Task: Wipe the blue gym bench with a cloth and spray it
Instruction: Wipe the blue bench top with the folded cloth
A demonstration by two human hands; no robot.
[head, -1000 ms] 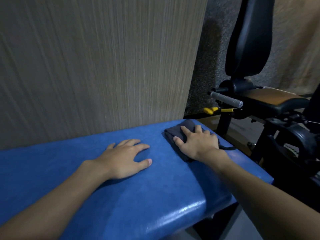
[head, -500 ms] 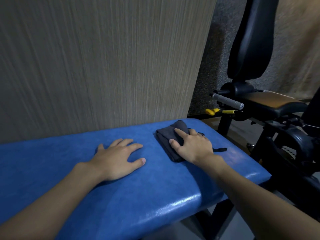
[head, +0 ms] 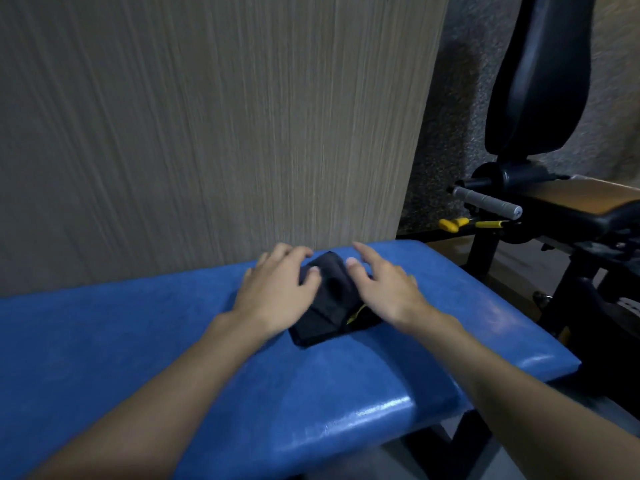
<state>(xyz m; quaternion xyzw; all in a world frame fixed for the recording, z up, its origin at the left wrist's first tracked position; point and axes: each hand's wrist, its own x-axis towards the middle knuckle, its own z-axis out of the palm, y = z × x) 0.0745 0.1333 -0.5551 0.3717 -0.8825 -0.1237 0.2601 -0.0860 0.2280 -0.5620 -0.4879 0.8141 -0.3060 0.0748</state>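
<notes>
The blue gym bench (head: 173,341) runs across the lower part of the head view, and its right end is near the middle right. A dark folded cloth (head: 329,306) lies bunched on the bench near the wall. My left hand (head: 277,289) covers the cloth's left side, with the thumb on top and the fingers curled over its far edge. My right hand (head: 384,289) is at the cloth's right side with fingers spread, its thumb tip touching the fabric. A small yellow tag shows at the cloth's right edge. No spray bottle is in view.
A wood-grain wall panel (head: 207,133) stands directly behind the bench. To the right is a black gym machine with an upright back pad (head: 540,74), a grey handle (head: 488,202), a yellow lever (head: 453,225) and a brown seat (head: 581,195).
My left hand has slid right from the bare bench onto the cloth's left side. My right hand has lifted its fingers off the cloth, which is now bunched up between both hands.
</notes>
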